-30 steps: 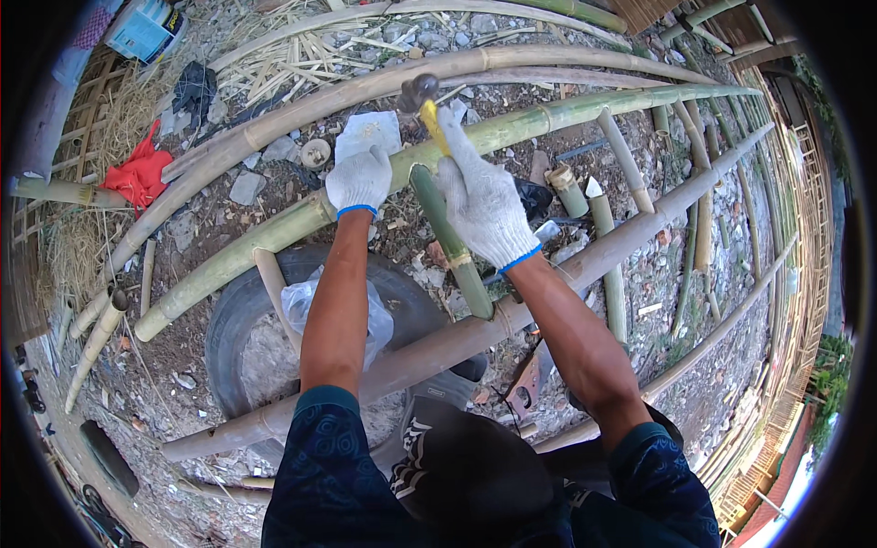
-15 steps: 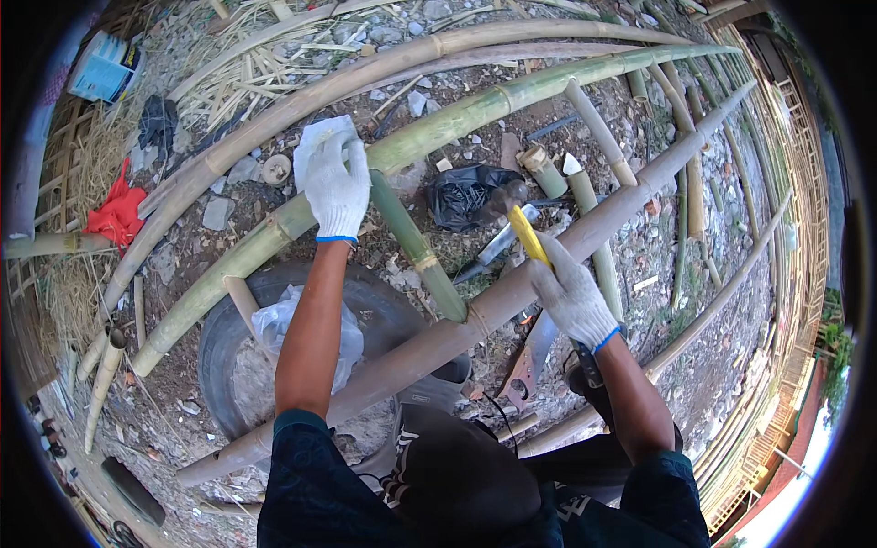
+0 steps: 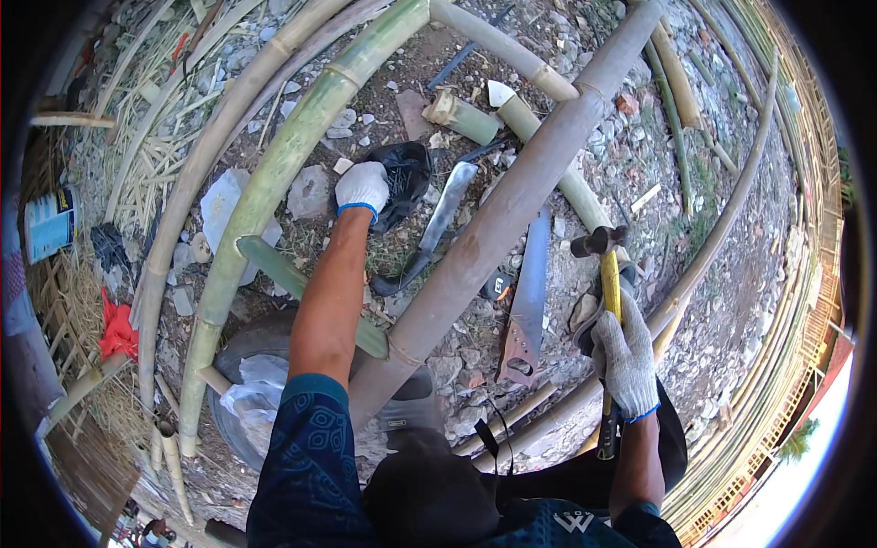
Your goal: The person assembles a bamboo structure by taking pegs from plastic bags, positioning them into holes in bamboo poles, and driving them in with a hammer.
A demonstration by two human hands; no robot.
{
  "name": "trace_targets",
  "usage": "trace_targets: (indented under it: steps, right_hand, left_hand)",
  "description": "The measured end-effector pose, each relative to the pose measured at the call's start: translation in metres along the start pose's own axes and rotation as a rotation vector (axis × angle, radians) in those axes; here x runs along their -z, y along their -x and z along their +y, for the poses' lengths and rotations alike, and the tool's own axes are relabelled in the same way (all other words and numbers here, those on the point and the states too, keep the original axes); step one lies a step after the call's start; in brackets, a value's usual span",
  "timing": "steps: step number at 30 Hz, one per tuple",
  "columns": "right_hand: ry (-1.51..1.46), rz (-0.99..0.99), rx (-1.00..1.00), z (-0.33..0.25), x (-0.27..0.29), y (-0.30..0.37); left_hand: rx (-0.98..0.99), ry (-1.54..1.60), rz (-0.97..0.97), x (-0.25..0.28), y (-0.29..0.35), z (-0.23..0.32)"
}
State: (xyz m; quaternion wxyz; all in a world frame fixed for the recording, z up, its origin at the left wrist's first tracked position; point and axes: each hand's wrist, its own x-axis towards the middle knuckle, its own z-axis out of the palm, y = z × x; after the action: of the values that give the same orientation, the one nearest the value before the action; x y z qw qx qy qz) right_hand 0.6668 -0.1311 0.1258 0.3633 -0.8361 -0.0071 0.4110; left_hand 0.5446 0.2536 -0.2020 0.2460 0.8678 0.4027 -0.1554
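Note:
My gloved left hand (image 3: 363, 186) reaches down to the near-left edge of a crumpled black plastic bag (image 3: 402, 181). Its fingers are hidden behind the back of the glove. On the right, my gloved right hand (image 3: 627, 363) is wrapped around the yellow handle of a hammer (image 3: 610, 283), its dark head pointing away from me. Between the hands runs a thick grey-brown bamboo pole (image 3: 484, 247). A green bamboo crosspiece (image 3: 274, 268), partly behind my left forearm, joins it to a green bamboo pole (image 3: 290, 151).
On the rubble ground lie a large knife (image 3: 445, 212), a handsaw (image 3: 530, 292), a tape measure (image 3: 497, 286) and a short bamboo piece (image 3: 461, 117). A tyre (image 3: 228, 347) lies under the poles at left, with clear plastic (image 3: 258, 393) on it. A blue-white bucket (image 3: 50, 224) stands farther left.
My left hand has left the green pole and gone down to the black bag. My right hand has moved lower right with the hammer. The view has shifted and turned.

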Motion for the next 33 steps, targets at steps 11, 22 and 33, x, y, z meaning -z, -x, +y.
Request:
trace_targets:
  steps: [11,22,33]
  right_hand:
    - [0.120,-0.083,-0.092,0.018,-0.005,-0.017]
    - [0.103,-0.074,-0.026,0.016,-0.012,-0.023]
    - [0.115,-0.099,0.048,0.003,-0.027,-0.004]
  left_hand:
    - [-0.323,-0.258,0.201,-0.009,0.014,-0.008]
    - [-0.360,-0.544,0.192,-0.011,0.006,-0.014]
    - [-0.120,0.259,0.157,0.046,0.036,-0.002]
